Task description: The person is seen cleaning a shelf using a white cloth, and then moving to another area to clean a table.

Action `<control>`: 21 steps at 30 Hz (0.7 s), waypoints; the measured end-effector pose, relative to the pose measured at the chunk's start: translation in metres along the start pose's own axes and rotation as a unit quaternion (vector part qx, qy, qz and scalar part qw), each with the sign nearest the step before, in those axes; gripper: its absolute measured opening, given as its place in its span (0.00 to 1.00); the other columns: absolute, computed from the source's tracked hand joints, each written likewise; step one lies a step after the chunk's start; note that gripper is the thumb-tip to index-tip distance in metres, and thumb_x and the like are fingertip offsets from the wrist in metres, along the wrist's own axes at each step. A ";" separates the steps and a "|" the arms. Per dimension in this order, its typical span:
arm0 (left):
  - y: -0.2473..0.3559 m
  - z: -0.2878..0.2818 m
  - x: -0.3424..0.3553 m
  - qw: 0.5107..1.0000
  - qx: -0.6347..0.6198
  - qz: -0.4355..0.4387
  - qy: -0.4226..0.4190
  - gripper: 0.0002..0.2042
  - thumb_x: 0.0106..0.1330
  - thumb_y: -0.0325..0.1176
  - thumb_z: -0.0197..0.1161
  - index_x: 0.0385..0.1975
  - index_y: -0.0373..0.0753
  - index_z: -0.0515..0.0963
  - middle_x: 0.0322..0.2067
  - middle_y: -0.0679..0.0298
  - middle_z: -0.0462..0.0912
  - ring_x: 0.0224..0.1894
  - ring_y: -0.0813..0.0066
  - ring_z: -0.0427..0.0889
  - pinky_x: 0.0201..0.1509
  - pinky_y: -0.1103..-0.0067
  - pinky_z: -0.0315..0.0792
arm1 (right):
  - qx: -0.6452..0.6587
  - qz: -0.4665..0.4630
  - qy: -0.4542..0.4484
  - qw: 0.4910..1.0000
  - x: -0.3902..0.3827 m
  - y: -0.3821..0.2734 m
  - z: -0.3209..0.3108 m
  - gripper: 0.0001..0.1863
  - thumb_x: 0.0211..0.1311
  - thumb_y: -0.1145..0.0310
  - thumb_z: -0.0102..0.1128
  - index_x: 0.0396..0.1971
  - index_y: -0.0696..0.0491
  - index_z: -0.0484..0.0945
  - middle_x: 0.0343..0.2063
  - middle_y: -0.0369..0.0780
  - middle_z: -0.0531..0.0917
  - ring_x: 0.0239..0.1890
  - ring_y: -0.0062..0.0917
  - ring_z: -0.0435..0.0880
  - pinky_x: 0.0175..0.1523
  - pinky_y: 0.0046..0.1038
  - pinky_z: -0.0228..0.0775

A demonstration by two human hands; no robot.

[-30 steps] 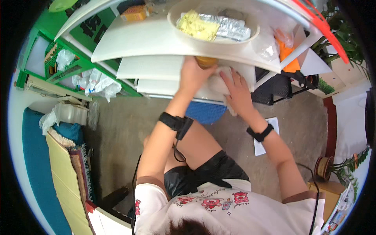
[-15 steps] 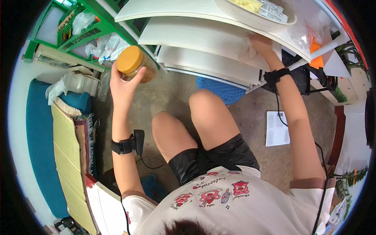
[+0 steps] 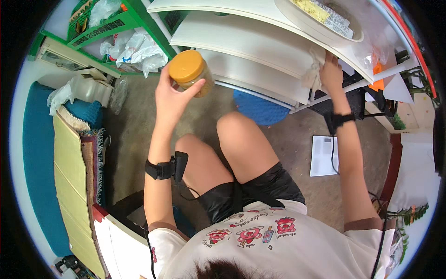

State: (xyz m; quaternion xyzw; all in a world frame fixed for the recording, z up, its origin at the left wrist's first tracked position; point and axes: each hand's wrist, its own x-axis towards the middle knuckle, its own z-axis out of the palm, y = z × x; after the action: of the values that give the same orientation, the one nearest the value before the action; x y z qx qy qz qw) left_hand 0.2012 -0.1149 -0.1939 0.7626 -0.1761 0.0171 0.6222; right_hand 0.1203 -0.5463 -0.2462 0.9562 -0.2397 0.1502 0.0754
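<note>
My left hand [image 3: 168, 101] grips a clear jar with an orange-yellow screw lid [image 3: 186, 66], its fingers and thumb around the side. The jar is held in the air, tilted, left of a white tiered shelf rack [image 3: 246, 42]; brownish contents show faintly through its wall. At the rack's right end, my right hand [image 3: 331, 78] is closed on a pale crumpled cloth [image 3: 315, 72]. That cloth lies against the right end of the second shelf board from the top, and part of my fingers is hidden behind the top shelf's edge.
An oval cream tub [image 3: 320, 23] with yellow contents stands on the top shelf. Green crates [image 3: 100, 29] with plastic bags are at the far left. A blue mat [image 3: 261, 108] lies under the rack, a white flat scale [image 3: 324, 158] on the floor at right.
My left hand has moved right with the jar. My right hand and the cloth have shifted right, toward the end of the shelf board. The whole view has turned slightly.
</note>
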 end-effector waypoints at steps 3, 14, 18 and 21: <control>0.011 0.029 0.013 0.998 0.030 0.044 -0.022 0.33 0.45 0.36 0.74 0.50 0.31 0.67 0.44 0.54 0.78 0.46 0.69 0.78 0.50 0.77 0.71 | -0.044 -0.034 0.107 0.993 -0.045 -0.004 -0.036 0.34 0.44 0.69 0.65 0.55 0.50 0.65 0.44 0.48 0.75 0.37 0.41 0.75 0.41 0.36 0.69; 0.033 0.172 0.054 0.989 0.001 0.101 -0.104 0.32 0.46 0.36 0.73 0.51 0.30 0.66 0.44 0.51 0.76 0.48 0.62 0.77 0.51 0.72 0.71 | 0.178 -0.053 -0.049 0.981 -0.148 0.029 -0.090 0.27 0.44 0.78 0.56 0.51 0.52 0.71 0.45 0.47 0.73 0.44 0.44 0.71 0.50 0.38 0.65; 0.027 0.197 0.075 0.981 0.023 0.151 -0.116 0.31 0.46 0.36 0.73 0.48 0.30 0.66 0.43 0.52 0.76 0.47 0.60 0.76 0.50 0.73 0.71 | 0.257 0.018 -0.060 0.964 -0.163 0.044 -0.081 0.24 0.45 0.78 0.52 0.49 0.55 0.72 0.42 0.49 0.75 0.46 0.46 0.72 0.51 0.38 0.65; 0.017 0.205 0.083 0.981 0.008 0.153 -0.117 0.31 0.46 0.35 0.72 0.48 0.30 0.66 0.43 0.52 0.76 0.47 0.59 0.76 0.50 0.72 0.70 | 0.244 0.036 -0.077 0.966 -0.173 0.051 -0.069 0.24 0.45 0.78 0.52 0.49 0.57 0.71 0.42 0.50 0.75 0.45 0.47 0.73 0.50 0.38 0.65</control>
State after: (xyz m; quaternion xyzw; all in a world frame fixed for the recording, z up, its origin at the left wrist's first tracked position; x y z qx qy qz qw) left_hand 0.2342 -0.3338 -0.2034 0.7285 -0.3620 0.0242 0.5812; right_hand -0.0669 -0.5001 -0.2329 0.9452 -0.2347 0.1330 -0.1838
